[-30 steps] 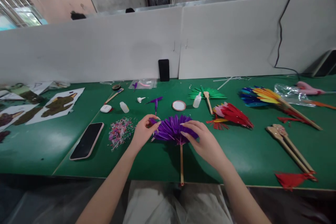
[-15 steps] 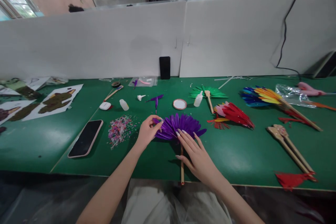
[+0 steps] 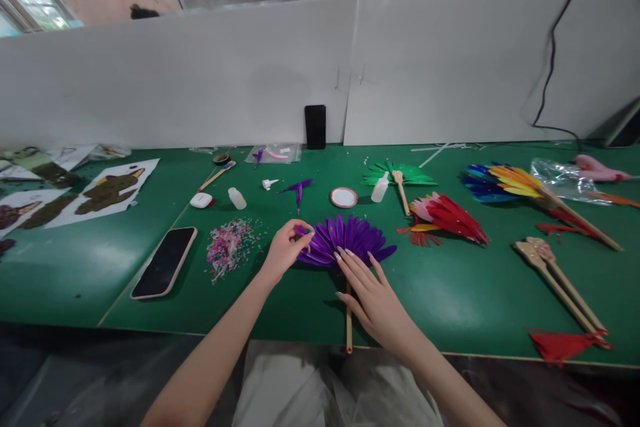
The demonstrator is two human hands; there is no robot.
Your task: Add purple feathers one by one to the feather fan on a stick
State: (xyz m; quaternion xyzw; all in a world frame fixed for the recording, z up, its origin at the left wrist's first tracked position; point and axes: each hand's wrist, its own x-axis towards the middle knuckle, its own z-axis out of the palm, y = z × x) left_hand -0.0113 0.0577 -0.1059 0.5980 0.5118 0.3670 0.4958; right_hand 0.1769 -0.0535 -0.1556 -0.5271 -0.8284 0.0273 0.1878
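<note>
Purple fan (image 3: 345, 240) lies flat on the green table (image 3: 450, 293), stick (image 3: 349, 327) run toward 6 o'clock. Left hand (image 3: 285, 250) is pinched on a feather at the fan's 9 o'clock edge. Right hand (image 3: 373, 297) is laid flat, fingers spread, over the stick's top. Feathers are glossy and evenly splayed.

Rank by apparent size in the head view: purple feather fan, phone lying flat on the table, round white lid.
1. purple feather fan, counting its stick handle
2. phone, though it lies nearer the camera
3. round white lid
</note>
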